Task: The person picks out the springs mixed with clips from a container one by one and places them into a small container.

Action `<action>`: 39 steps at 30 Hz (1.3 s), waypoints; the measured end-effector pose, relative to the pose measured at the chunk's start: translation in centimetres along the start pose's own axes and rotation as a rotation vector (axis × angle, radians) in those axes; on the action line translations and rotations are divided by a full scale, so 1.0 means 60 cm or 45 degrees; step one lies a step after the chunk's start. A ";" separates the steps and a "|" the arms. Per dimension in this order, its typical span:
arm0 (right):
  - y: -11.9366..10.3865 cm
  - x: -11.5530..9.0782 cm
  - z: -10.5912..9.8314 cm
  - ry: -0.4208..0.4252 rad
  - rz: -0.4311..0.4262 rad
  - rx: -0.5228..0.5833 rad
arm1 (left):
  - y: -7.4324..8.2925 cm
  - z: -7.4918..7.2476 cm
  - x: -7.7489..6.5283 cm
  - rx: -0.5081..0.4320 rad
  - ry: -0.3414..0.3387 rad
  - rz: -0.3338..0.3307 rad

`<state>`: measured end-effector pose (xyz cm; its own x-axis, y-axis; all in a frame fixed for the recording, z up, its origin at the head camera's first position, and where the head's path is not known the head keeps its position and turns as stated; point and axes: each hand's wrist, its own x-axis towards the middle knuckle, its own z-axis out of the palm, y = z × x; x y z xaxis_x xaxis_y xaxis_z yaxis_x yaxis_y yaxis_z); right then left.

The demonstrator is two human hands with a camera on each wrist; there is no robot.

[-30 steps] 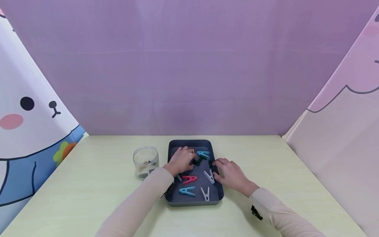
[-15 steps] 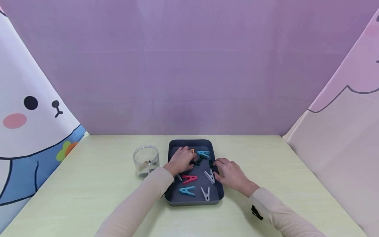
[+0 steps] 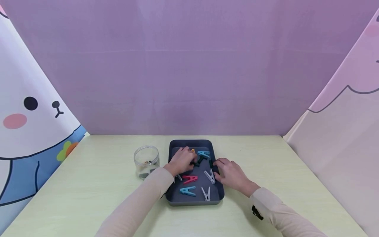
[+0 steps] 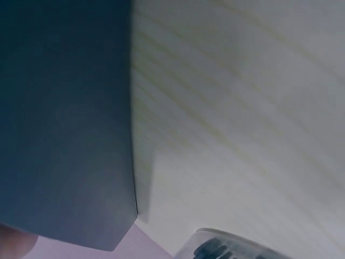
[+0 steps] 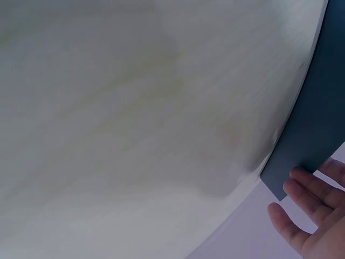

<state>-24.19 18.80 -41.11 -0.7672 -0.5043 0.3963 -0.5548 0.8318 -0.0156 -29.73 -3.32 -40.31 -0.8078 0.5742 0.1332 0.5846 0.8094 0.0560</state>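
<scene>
In the head view, a dark grey tray (image 3: 194, 202) lies on the table with several spring clips in it. My left hand (image 3: 181, 161) reaches over its left wall into the far half. Beside that hand's thumb and fingers is a dark green clip (image 3: 195, 164); whether they pinch it is hidden. My right hand (image 3: 232, 174) rests at the right wall, fingertips at the rim and loosely extended, as the right wrist view also shows. Nearby are a grey-white clip (image 3: 210, 177), another dark clip (image 3: 211, 163) and a blue clip (image 3: 203, 154).
A clear round jar (image 3: 146, 163) holding some small pieces stands left of the tray, close to my left forearm. Nearer in the tray lie a red clip (image 3: 189, 179), a light blue clip (image 3: 188, 191) and a white clip (image 3: 206, 194). A purple cloth (image 3: 189, 82) hangs behind the table.
The dark green clip by my left hand has shifted and turned slightly. Both hands stay almost where they were; the tray and the other clips show no clear movement.
</scene>
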 end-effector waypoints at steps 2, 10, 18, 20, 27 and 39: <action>-0.001 0.000 0.000 0.000 0.002 0.003 | 0.000 0.000 -0.001 0.006 0.003 0.002; 0.000 0.000 0.001 0.014 -0.002 0.005 | -0.006 -0.006 -0.006 0.034 0.081 0.039; 0.008 -0.002 0.006 0.019 -0.004 0.002 | -0.008 -0.029 -0.011 0.068 0.142 0.063; 0.010 -0.002 0.006 0.016 -0.002 0.007 | -0.008 -0.037 -0.013 0.074 0.146 0.058; 0.014 -0.004 0.005 -0.012 0.020 0.024 | -0.012 -0.064 -0.020 0.111 0.124 0.017; 0.018 -0.003 0.007 -0.017 0.017 0.016 | -0.036 -0.115 -0.050 0.141 0.123 -0.039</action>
<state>-24.79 19.71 -41.57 -0.7790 -0.4960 0.3835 -0.5481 0.8358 -0.0324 -28.06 -7.65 -33.98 -0.8108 0.5390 0.2280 0.5438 0.8379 -0.0469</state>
